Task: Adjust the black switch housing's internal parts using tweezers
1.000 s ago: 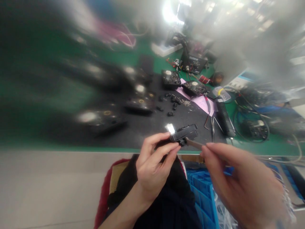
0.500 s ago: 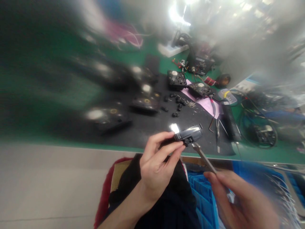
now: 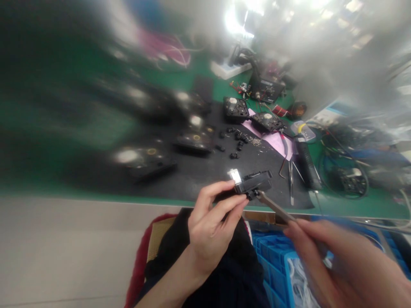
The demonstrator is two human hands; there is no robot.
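My left hand (image 3: 213, 222) is closed on a black plastic housing (image 3: 257, 181), pinching its left end between thumb and fingers. A bright white part (image 3: 235, 176) sticks up from that end. The housing is held tilted just above the bench's near edge. My right hand (image 3: 334, 256), partly blurred, grips a slim, flat grey metal tool (image 3: 276, 207), whose exact kind I cannot make out. The tool's tip meets the underside of the housing, by a small black part (image 3: 252, 195) there. The fingertips of my left hand are close beside that small part.
On the black mat (image 3: 192, 171) lie several similar black housings (image 3: 194, 139), small black parts (image 3: 235, 155), tiny pins (image 3: 255, 141) and tweezers (image 3: 291, 184). Bent-tip pliers (image 3: 284, 149) rest near pink paper (image 3: 276, 143). A soldering station (image 3: 266, 90) stands behind. Blue crates (image 3: 272, 265) sit below the bench.
The housing has rolled slightly in my left hand, showing more of its dark face. My right hand has moved a little to the right, and the tool's tip has shifted left against the housing's underside.
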